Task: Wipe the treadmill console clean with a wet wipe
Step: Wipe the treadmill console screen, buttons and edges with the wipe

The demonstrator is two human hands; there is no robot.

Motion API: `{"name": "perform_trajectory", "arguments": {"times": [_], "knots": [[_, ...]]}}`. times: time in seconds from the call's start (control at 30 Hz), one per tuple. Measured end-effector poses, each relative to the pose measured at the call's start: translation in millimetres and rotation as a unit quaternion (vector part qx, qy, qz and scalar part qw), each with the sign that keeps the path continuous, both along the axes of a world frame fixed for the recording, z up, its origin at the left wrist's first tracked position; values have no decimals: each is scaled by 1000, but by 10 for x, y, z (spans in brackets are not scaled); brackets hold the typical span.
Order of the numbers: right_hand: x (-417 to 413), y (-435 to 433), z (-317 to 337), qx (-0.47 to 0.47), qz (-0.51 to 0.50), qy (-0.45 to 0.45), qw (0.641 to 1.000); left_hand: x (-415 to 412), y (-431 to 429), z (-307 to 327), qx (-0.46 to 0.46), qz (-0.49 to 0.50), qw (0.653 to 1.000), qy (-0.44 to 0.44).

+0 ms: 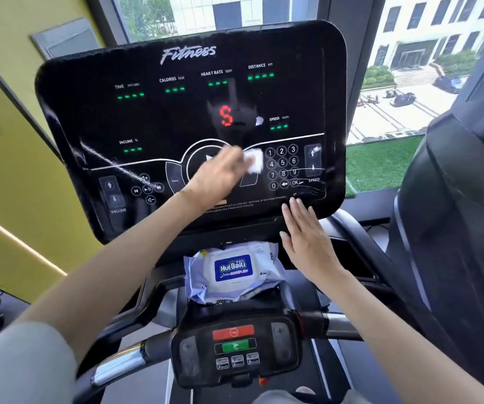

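Head view, nearest item: a light grey sleeve (22, 365) at the lower left, with the bare left forearm reaching up and forward from it.
Lower control pad (235, 348): black, mounted at the centre of the handlebar (118, 363); it carries one red button, one green button and small preset keys.
Pack of wipes (232, 272): pale purple with a blue label, lying on the ledge just below the console.
Console (176, 118): large glossy black panel, tilted; green dashes are lit and a red "S" shows at its centre. Streaks mark the lower left and lower right areas.
Left hand (220, 176): motion-blurred, over the round play button, gripping the wet wipe at its fingertips.
Wet wipe (254, 161): white, folded, against the console face between the play button and the number keypad.
Right hand (307, 240): flat, fingers straight, holding nothing; fingertips are at the console's lower right edge, contact cannot be told.
Window (409, 68): behind the console.
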State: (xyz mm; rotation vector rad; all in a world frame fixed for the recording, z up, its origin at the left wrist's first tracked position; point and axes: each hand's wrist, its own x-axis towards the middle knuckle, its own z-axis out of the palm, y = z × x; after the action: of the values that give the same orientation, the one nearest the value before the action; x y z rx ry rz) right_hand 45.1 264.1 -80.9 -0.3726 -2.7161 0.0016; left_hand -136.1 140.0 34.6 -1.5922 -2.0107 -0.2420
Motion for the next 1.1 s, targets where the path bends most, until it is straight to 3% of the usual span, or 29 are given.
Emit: {"name": "perform_trajectory", "arguments": {"times": [0.07,0.1,0.17,0.2,0.23,0.27,0.3,0.33,0.37,0.43,0.47,0.53,0.57,0.63,0.7,0.73,0.77,0.8,0.87,0.93,1.0,1.03,1.1], "knots": [[-8,-31,-15,-8,-9,4,1000,14,28,-32,114,65,990,-50],[-7,-36,-20,-9,-10,6,1000,71,13,-48,91,50,994,-32],[0,-26,-21,-3,-9,7,1000,113,-12,-111,-115,-95,986,76],[3,-18,-20,1,-8,7,1000,96,-48,-82,-163,-134,968,133],[4,-10,-20,4,-7,6,1000,-8,-66,-17,-147,-105,976,122],[2,-9,-24,6,-7,7,1000,-118,-61,113,-84,-33,996,27],[-4,-15,-29,6,-9,8,1000,-241,-41,212,38,22,999,-27],[-13,-23,-34,4,-11,10,1000,-229,-1,335,147,67,984,-79],[-20,-31,-41,1,-14,12,1000,-263,54,324,189,110,973,-70],[-25,-37,-51,-3,-15,17,1000,-71,82,269,104,73,992,-12],[-22,-34,-51,-2,-13,19,1000,-12,78,167,-8,-22,998,56],[-14,-19,-48,2,-9,19,1000,68,40,68,-182,-127,955,196],[-12,-14,-47,5,-7,19,1000,-37,22,66,-175,-139,950,217],[-16,-13,-50,6,-6,21,1000,-160,87,186,-59,-61,995,59],[-24,-23,-55,4,-9,22,1000,-125,151,218,120,53,988,-78],[-28,-29,-56,2,-11,22,1000,-37,164,192,130,74,984,-95],[-29,-31,-53,2,-13,22,1000,47,182,132,63,44,994,-71],[-27,-31,-49,4,-13,21,1000,130,186,40,-46,-33,998,15],[-17,-20,-37,8,-11,18,1000,193,140,-54,-179,-140,964,138],[-12,-12,-28,9,-10,17,1000,59,150,49,-152,-122,974,114],[-17,-17,-31,-1,-10,19,1000,-27,223,161,-2,-10,1000,-14],[-18,-19,-36,-4,-10,19,1000,-12,231,178,54,47,995,-65],[-18,-19,-46,-4,-10,17,1000,75,255,93,47,44,997,-31]]}}
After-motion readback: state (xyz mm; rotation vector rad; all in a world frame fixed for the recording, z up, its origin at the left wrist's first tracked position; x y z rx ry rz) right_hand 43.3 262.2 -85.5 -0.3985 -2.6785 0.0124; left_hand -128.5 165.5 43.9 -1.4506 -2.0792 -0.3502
